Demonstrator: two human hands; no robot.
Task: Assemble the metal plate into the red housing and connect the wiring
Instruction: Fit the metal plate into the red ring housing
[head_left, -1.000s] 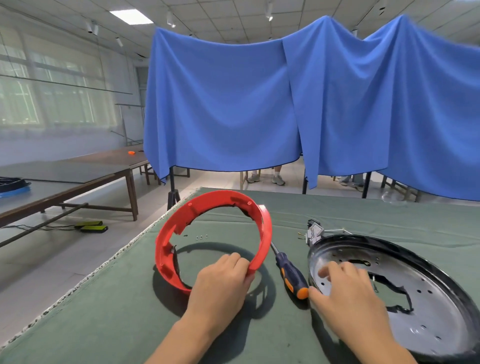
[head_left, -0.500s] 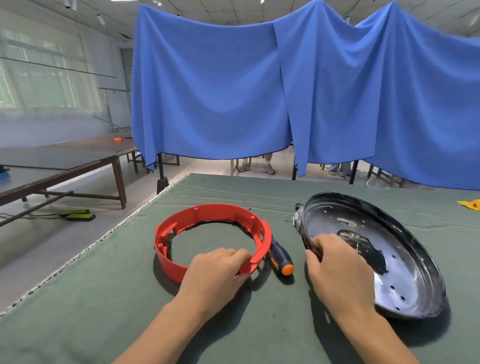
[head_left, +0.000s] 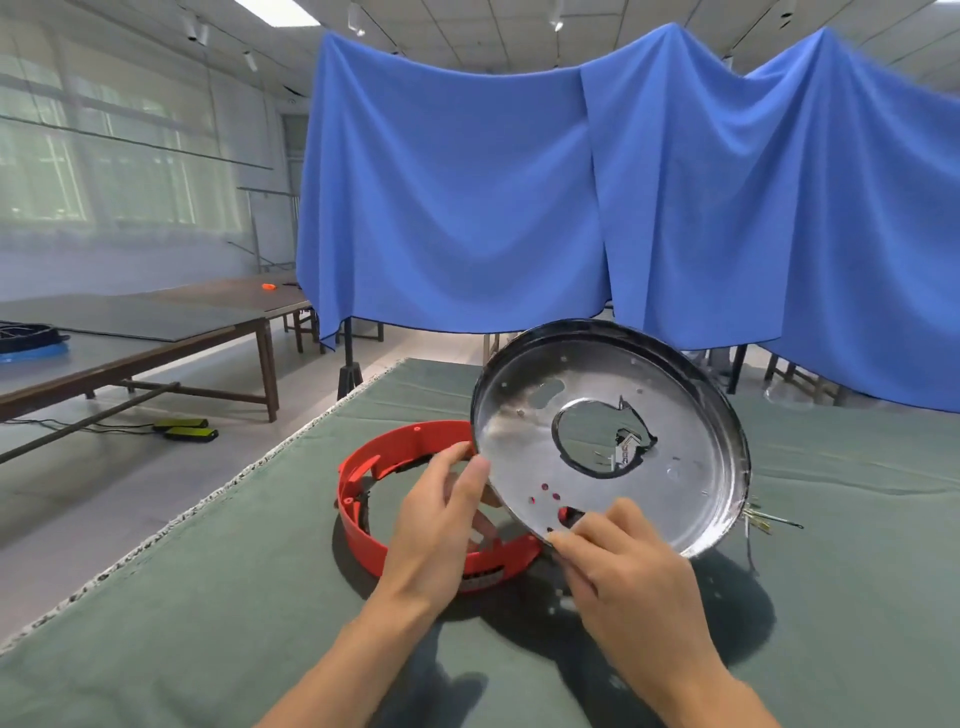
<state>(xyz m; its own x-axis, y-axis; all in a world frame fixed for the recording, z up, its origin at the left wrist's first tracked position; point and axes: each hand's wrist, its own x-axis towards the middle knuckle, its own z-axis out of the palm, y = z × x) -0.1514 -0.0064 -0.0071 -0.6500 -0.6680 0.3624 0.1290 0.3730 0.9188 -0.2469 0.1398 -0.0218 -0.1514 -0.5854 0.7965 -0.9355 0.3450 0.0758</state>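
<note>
Both hands hold the plate (head_left: 613, 441) tilted above the housing (head_left: 363, 525) near the worktop's (head_left: 208, 623) left edge: left hand (head_left: 441, 525) pinches its left rim, right hand (head_left: 618, 566) its lower rim.

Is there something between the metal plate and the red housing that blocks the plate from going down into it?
Only the left hand: it reaches across the red housing opening to grip the tilted metal plate at its edge. The right hand holds the near rim. Otherwise nothing visible blocks it.
</note>
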